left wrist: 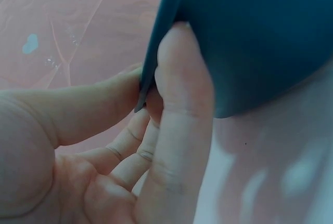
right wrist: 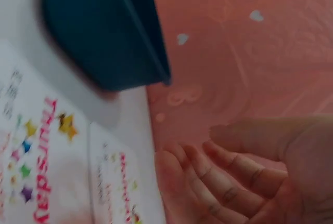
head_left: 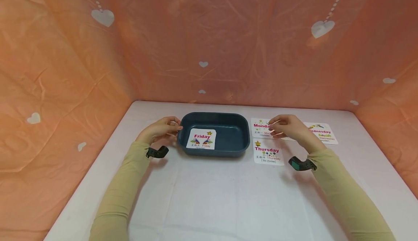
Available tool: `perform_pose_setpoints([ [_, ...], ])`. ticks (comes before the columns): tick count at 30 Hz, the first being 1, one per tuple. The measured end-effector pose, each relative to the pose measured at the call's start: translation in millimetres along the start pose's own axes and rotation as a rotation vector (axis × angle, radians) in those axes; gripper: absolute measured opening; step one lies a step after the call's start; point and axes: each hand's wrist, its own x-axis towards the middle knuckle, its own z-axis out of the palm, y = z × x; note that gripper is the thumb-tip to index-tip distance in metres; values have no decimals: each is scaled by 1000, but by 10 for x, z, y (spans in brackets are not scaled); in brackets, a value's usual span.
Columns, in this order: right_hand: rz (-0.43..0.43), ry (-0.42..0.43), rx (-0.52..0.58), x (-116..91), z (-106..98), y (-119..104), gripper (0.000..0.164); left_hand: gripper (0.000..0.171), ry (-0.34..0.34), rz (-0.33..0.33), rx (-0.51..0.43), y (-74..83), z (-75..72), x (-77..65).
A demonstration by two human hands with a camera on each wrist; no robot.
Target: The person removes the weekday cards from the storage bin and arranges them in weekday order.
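A dark blue rectangular basin (head_left: 232,153) sits on the table, a white "Friday" card (head_left: 201,141) lying in its left part. My left hand (head_left: 162,128) pinches the basin's left rim; in the left wrist view the rim (left wrist: 156,42) runs between thumb and finger. Right of the basin, my right hand (head_left: 289,128) hovers over the cards, fingers loosely bent and nothing between them. Beneath and around it lie a "Monday" card (head_left: 259,127), partly covered by the fingertips, a "Thursday" card (head_left: 268,152) and a "Wednesday" card (head_left: 324,134). Behind the hand, a strip of another white card shows, its word hidden.
A white cloth covers the table (head_left: 209,197). Orange-pink sheeting (head_left: 228,52) with white hearts rises behind and on both sides. Each wrist wears a dark strap, the left one (head_left: 157,152) close to the basin's left side.
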Motion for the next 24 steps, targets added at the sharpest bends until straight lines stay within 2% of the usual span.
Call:
perform_pose_setpoints([
  [6,-66,-22,52,36,45,-118,32,26,35,-48,9,-11,9,38],
  [12,-85,-48,57,65,103,-249,32,25,36,-43,5,-22,4,58],
  [24,-164,-103,162,229,327,-395,34,26,37,-38,9,-17,3,52],
])
